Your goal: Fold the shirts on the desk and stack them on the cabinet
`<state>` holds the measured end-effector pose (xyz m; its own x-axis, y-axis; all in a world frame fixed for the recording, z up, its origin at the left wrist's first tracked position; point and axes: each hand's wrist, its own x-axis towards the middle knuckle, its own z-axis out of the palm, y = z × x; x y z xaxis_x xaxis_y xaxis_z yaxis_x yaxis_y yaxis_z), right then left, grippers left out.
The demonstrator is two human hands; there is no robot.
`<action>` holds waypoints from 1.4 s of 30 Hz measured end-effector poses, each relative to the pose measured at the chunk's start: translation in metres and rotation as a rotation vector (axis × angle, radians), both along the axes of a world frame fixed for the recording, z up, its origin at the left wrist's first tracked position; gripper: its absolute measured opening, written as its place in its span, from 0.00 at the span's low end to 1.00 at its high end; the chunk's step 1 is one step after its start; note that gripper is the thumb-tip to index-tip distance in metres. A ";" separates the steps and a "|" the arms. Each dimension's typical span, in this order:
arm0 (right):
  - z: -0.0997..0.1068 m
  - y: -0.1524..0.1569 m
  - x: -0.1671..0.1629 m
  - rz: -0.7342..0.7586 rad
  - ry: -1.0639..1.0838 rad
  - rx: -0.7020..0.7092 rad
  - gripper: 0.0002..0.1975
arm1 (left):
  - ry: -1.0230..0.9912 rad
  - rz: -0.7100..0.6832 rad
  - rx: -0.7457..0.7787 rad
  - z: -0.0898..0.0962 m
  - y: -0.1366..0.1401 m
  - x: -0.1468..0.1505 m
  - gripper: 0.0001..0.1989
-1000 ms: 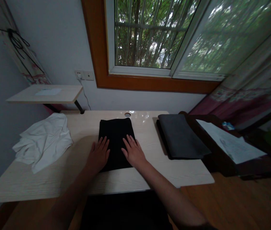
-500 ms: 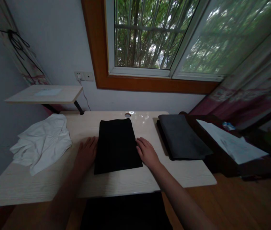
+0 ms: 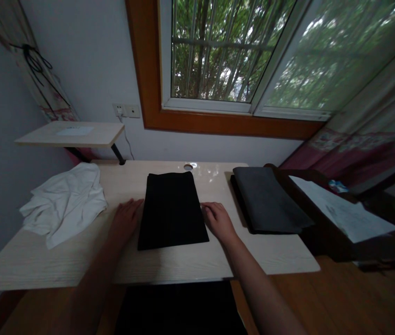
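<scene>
In front of me a flat, rectangular piece of black folded cloth (image 3: 173, 211) lies on the light wood-grain desk (image 3: 78, 270). My left hand (image 3: 126, 218) rests on the desk at the cloth's left edge, fingers pointing towards it and not wrapped round anything. Along the right edge, my right hand (image 3: 219, 219) lies low with its fingertips at the cloth's border and its thumb apart below. Whether those fingertips touch the cloth or only the desk I cannot make out. Neither hand lifts the cloth.
A crumpled white cloth (image 3: 66, 200) lies on the left, below a small raised shelf (image 3: 96, 138). On the right sit dark grey folded sheets (image 3: 270, 200) over something black. Beyond them, a white sheet (image 3: 340, 209) lies on dark furniture. A window (image 3: 218, 60) is behind the desk.
The view has shifted slightly. The right hand's fingers have drawn in a little at the cloth's edge, and the left hand's fingers sit closer together. The black cloth stays in place.
</scene>
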<state>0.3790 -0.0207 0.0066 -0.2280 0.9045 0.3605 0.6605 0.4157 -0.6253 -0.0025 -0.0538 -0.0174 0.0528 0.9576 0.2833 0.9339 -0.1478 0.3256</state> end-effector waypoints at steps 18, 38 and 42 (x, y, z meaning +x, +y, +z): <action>-0.003 -0.004 0.000 0.104 -0.115 0.070 0.12 | 0.058 -0.144 0.093 0.004 -0.002 0.000 0.26; 0.000 -0.008 0.000 0.199 0.016 0.083 0.12 | -0.166 -0.255 0.102 0.011 -0.004 -0.001 0.15; -0.006 -0.005 -0.001 0.210 -0.013 0.140 0.10 | -0.195 -0.171 0.093 0.008 0.003 -0.001 0.14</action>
